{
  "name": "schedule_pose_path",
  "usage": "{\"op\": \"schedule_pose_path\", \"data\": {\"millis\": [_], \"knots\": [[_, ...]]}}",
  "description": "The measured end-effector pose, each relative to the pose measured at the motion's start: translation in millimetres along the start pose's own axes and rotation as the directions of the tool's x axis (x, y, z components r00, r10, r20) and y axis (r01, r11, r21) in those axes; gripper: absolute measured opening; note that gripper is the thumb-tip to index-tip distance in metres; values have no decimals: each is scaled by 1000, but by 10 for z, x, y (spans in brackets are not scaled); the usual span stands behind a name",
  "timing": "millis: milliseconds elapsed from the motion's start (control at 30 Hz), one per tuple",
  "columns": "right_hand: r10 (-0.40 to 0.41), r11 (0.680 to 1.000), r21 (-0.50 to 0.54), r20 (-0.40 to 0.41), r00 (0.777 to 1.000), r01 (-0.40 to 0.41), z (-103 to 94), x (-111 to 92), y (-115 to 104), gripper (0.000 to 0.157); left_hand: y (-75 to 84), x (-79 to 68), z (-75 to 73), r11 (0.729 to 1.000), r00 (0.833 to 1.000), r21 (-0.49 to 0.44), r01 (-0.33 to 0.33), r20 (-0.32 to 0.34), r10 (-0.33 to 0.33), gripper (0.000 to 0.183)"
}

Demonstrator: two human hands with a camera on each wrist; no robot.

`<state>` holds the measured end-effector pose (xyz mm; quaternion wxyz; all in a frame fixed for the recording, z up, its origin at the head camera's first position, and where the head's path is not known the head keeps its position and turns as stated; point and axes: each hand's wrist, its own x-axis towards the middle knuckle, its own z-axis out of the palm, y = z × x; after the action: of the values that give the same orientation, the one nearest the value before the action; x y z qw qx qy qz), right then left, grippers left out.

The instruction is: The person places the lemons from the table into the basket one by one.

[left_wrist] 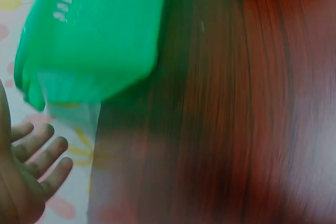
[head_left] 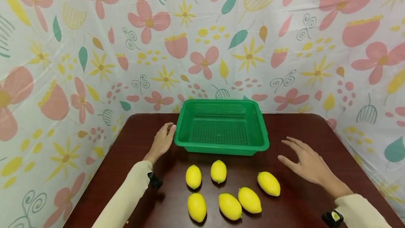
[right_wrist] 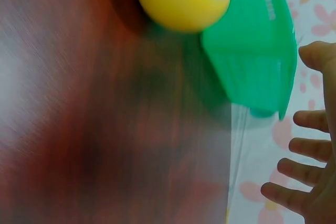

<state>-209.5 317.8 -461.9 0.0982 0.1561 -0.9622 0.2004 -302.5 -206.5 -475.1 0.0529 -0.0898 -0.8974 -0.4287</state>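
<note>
A green plastic basket [head_left: 221,149] with perforated sides and bottom stands at the far middle of the table, nothing inside it. My left hand [head_left: 162,139] is at the basket's left side, its fingers loosely extended and right by the rim; in the left wrist view that hand [left_wrist: 37,166] shows spread fingers with nothing in them. To the right of the basket, my right hand [head_left: 305,161] hovers with fingers spread, apart from the rim. Several yellow lemons lie in front of the basket, among them one lemon [head_left: 269,183] nearest my right hand and one lemon [head_left: 193,177] nearest my left.
The dark red-brown table [head_left: 126,157] has rounded far corners. A white cloth [head_left: 202,45] printed with flowers and leaves hangs behind it and along both sides. Two lemons touch each other near the front, with another lemon [head_left: 197,207] to their left.
</note>
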Motion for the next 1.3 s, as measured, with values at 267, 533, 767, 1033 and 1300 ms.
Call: {"op": "schedule_pose_path", "data": {"millis": [267,533,767,1033,1300], "knots": [[-31,999,27,-6,999,32,20,-265,-288,66,32,-59,174,961,992,-247,122,12,-122,68],[-15,999,45,11,1000,14,178,-443,-464,65,99,-36,192,887,982,-423,186,51,-182,53],[2,1000,25,36,999,-3,342,-457,-548,69,118,6,157,771,948,-556,310,119,-296,55],[34,999,2,89,995,-35,428,-443,-559,70,110,28,134,697,925,-616,368,162,-345,51],[76,997,22,129,989,-80,440,-408,-548,65,178,36,77,697,920,-609,379,169,-353,48]]}}
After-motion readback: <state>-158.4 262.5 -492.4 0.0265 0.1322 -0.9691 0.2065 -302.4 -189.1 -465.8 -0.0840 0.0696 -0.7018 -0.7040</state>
